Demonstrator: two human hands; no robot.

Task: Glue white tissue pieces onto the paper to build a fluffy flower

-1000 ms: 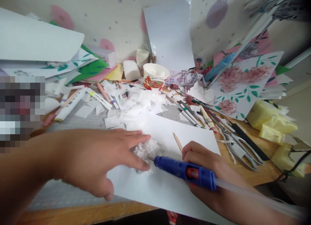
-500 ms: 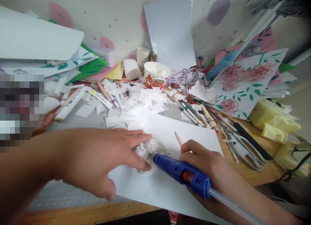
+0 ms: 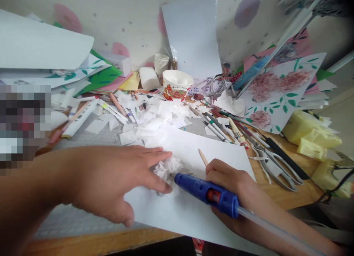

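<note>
A blue hot glue gun (image 3: 206,193) is gripped in my right hand (image 3: 229,180), a clear glue stick trailing from its back. A thin wooden stick (image 3: 203,157) also pokes up from that hand's fingers. The nozzle touches a small cluster of crumpled white paper (image 3: 166,169) on a white sheet (image 3: 221,147). My left hand (image 3: 121,180) is open, palm down with fingers spread. Its fingertips rest at the left side of the cluster and partly hide it.
Torn paper scraps (image 3: 163,117) heap behind the sheet, before a paper bowl (image 3: 178,84). Markers and pens (image 3: 217,128) lie to the right, near scissors (image 3: 276,167). Floral artwork (image 3: 279,90) stands at right. Papers (image 3: 41,42) overhang the left, and the table edge (image 3: 96,243) is close.
The view has shifted very slightly. Both hands, the glue gun and the paper cluster keep practically the same places.
</note>
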